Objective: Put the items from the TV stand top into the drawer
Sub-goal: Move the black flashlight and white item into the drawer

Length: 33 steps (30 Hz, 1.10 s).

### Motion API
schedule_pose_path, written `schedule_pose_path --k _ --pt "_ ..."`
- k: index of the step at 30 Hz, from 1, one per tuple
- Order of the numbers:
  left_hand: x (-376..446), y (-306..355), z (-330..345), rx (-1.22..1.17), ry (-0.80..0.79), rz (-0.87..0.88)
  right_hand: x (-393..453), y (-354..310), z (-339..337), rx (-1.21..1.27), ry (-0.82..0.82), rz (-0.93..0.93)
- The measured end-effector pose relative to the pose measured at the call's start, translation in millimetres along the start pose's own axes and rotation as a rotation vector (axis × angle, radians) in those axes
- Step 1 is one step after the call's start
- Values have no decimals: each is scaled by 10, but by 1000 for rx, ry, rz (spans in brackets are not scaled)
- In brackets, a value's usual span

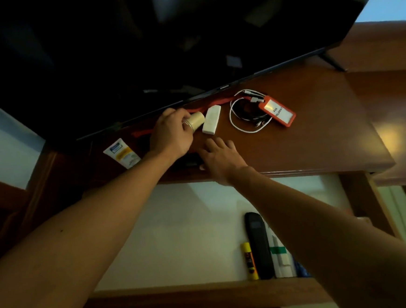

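Note:
My left hand (171,134) is shut on a small cream jar (195,121) on the brown TV stand top (316,130). My right hand (219,158) lies on a dark object (188,161) near the front edge; its grip is hidden. Beside the jar lie a white remote-like bar (211,119), a coiled white and black cable (247,116), an orange badge holder (277,111) with its red lanyard (208,107), and a white tube (121,153). Below, the open drawer (179,236) holds a black remote (259,244), a yellow glue stick (248,260) and a white item with a green band (279,254).
A large black TV (164,42) leans over the back of the stand, close above the items. Its foot (333,63) stands at the right. The drawer's wooden front rail (203,297) runs along the bottom, its right side wall (381,208) beside my forearm.

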<state>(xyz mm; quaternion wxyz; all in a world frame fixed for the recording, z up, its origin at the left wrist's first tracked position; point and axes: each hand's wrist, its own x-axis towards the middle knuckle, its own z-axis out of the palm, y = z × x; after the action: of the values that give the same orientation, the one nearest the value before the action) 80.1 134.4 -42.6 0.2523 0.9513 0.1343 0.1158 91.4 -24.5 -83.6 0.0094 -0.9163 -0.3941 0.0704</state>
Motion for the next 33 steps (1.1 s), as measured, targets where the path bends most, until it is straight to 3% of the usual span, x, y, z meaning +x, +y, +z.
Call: schedule_pose_path --k 7,13,21,27,33 --pt "258 348 391 74 -134 118 -597 468 65 25 32 255" --pt "455 708 687 432 -261 52 -869 477 111 143 115 514" --pt "658 777 793 708 -350 55 -901 376 191 279 174 615" --pt "563 811 758 632 -287 69 -929 359 225 369 190 625" --pt "192 842 572 345 -188 79 -1051 217 373 451 251 623"
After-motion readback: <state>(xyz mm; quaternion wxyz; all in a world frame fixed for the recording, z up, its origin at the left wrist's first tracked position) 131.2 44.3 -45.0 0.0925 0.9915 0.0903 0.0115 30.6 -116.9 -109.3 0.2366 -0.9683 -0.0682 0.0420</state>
